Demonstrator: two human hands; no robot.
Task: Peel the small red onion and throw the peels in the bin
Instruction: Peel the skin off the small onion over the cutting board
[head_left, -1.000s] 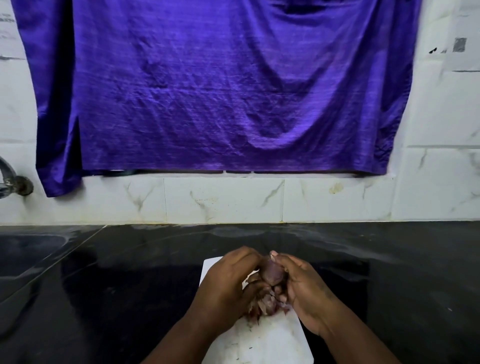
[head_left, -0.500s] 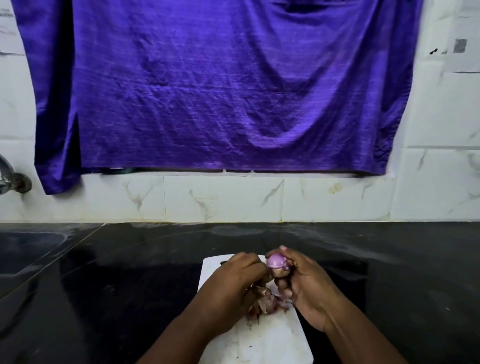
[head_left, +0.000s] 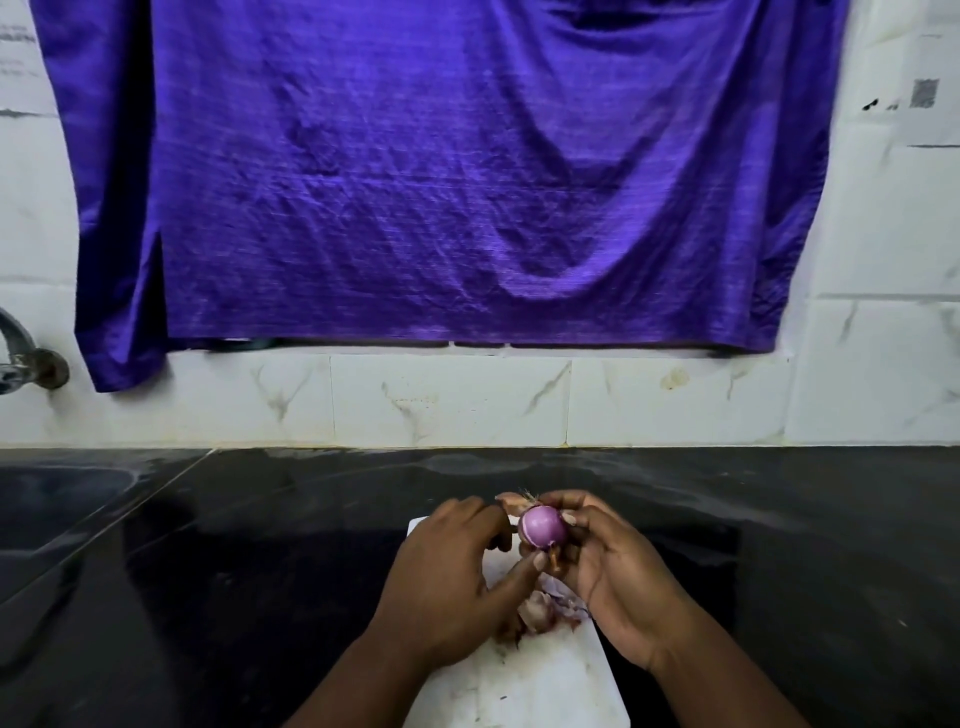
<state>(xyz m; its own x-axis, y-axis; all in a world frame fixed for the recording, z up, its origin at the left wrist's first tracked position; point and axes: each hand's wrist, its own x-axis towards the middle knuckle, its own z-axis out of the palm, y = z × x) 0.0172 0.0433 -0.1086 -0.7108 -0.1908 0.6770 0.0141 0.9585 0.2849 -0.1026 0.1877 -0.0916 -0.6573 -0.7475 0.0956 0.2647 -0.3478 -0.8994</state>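
While the right hand (head_left: 618, 582) grips a small red onion (head_left: 543, 532) at its fingertips above the far edge of a white board (head_left: 519, 686), the left hand (head_left: 452, 571) pinches the bulb's left side between thumb and forefinger. The onion looks nearly bare, with a dry tuft at its top. Peels (head_left: 545, 608) lie heaped mid-board, beneath the hands. No bin is in view. The smooth bulb could slip from so light a hold and roll across the black counter (head_left: 260, 545), and the loose, flimsy peels near the board's right edge could scatter when gathered.
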